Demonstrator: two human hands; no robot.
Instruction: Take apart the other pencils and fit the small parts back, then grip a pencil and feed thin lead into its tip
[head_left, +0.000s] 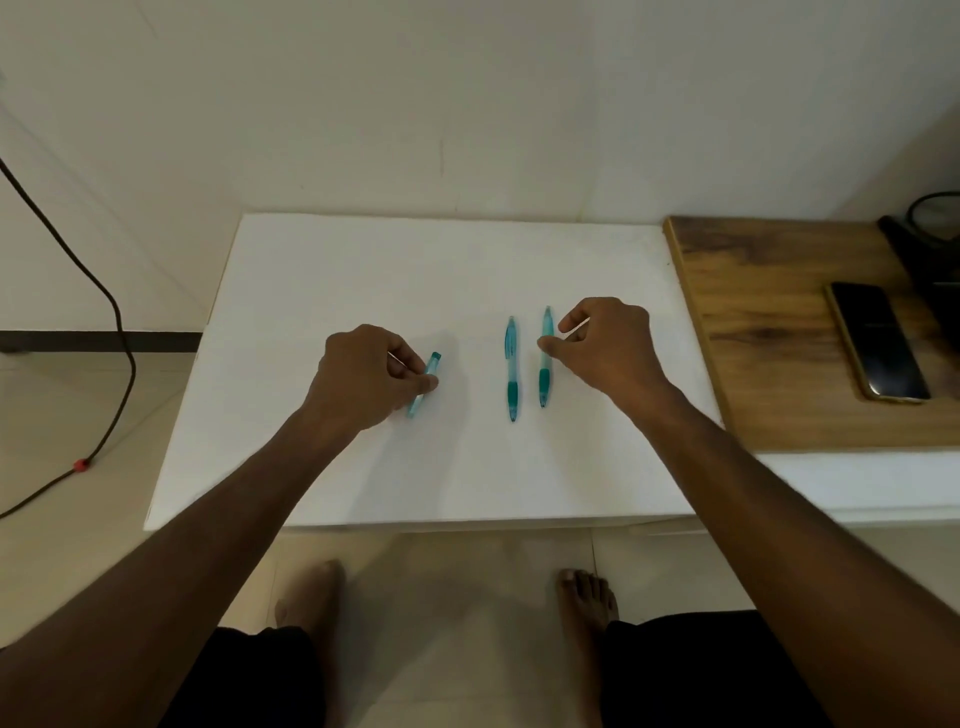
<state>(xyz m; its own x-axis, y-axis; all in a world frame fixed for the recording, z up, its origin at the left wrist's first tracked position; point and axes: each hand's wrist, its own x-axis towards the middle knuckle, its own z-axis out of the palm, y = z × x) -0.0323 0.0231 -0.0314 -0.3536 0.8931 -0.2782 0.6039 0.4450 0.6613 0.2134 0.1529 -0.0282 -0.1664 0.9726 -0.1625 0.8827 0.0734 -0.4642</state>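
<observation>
A white, flat, matte surface (363, 270) fills the middle of the frame and stands against a plain cream wall (467, 104). At the right of the frame lies a brown wooden board (769, 332) with visible grain, and on it a dark, glossy phone (875, 347). In the left part of the frame a black cable (111, 312) hangs down to the pale tiled floor (78, 395). Three thin pens of clear turquoise plastic are on the white surface. The left hand (371, 376) is in the middle left of the frame; its fingers (423, 384) are curled and pinch the left pen (423, 387), which is tilted. The middle pen (511, 369) lies straight and free, with a darker grip near its lower end. Just beside it, the right pen (545, 358) lies parallel; the fingers (548, 345) of the right hand (610, 345) are bent and pinch its middle part. Two bare feet (587, 597) stand on the floor at the bottom of the frame.
</observation>
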